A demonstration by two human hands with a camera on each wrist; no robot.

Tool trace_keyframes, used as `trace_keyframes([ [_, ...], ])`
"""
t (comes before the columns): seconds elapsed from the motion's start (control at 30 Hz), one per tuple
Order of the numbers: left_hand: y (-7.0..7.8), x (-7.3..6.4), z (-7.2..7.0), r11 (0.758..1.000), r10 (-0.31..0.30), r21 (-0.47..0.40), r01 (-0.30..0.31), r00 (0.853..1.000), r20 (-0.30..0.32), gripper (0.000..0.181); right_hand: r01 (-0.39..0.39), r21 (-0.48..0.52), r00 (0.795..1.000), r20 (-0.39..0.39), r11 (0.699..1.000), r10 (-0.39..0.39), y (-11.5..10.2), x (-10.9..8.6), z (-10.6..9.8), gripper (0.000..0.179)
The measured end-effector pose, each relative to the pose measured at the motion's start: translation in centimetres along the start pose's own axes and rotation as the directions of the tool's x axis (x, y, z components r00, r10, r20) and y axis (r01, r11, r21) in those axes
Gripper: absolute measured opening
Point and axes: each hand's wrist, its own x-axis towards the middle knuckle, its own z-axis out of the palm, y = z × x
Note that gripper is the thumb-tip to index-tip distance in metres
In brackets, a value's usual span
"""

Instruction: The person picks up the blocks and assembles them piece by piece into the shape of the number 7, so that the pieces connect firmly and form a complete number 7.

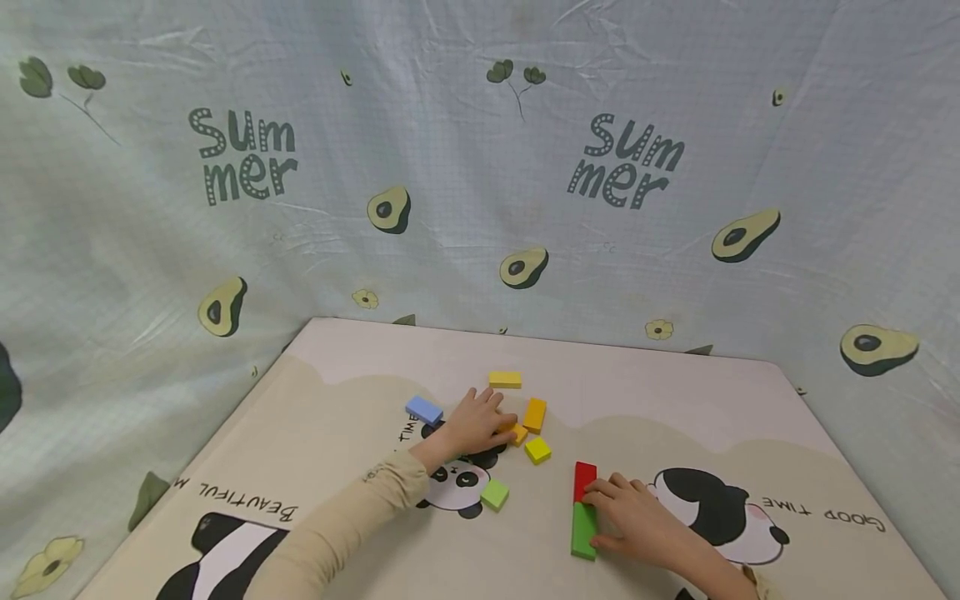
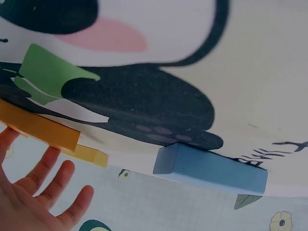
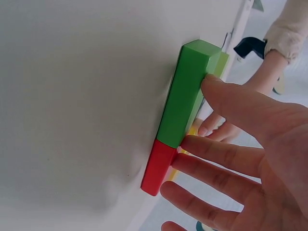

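Handling of toy blocks on a desk [image 1: 660, 396] with a panda-printed cover. A green, rectangular, apparently wooden block [image 3: 187, 96] and a red, rectangular, apparently wooden block [image 3: 158, 166] are lying end to end, touching. The right hand [image 1: 636, 523] is resting along their side: the thumb is touching the green piece, the fingertips are meeting the joint and the red piece, and the fingers are spreading, not wrapping round either. Farther across the desk, the left hand [image 1: 476, 423] is touching an orange, rectangular, apparently wooden block [image 2: 38, 126]; whether thumb and fingers are pinching it cannot be told. A blue, rectangular, apparently wooden block [image 1: 424, 409] is lying nearby. By their look, the pieces are probably light, stiff and hard to break; their smooth faces may be offering little friction. The long opposite sides, near mid-length, are presenting the best hold; uneven pressure beside the joint could be parting or skewing the pair.
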Motion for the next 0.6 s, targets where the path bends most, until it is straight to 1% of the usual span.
trace_keyframes([
  [0.17, 0.4, -0.1, -0.2, 0.993, -0.023, 0.113, 0.024, 1.000, -0.011, 0.033, -0.005, -0.001, 1.000, -0.003, 1.000, 0.005, -0.1, -0.1, 0.0, 0.044],
  [0.27, 0.7, -0.2, -0.3, 0.980, -0.032, 0.197, 0.036, 0.999, -0.027, 0.033, -0.012, 0.004, 1.000, -0.002, 1.000, 0.012, -0.1, -0.1, 0.1, 0.044],
  [0.4, 1.2, -0.4, -0.4, 0.958, -0.044, 0.281, 0.057, 0.998, -0.051, 0.036, -0.018, 0.010, 1.000, 0.003, 1.000, 0.018, -0.1, -0.1, 0.1, 0.044],
  [0.53, 1.6, -0.6, -0.5, 0.947, -0.070, 0.309, 0.086, 0.996, -0.062, 0.040, -0.017, 0.009, 1.000, 0.002, 1.000, 0.017, -0.1, -0.1, 0.1, 0.044],
  [0.6, 1.6, -0.6, -0.6, 0.949, -0.084, 0.300, 0.097, 0.995, -0.056, 0.042, -0.015, 0.011, 1.000, 0.001, 1.000, 0.015, -0.1, -0.1, 0.1, 0.044],
])
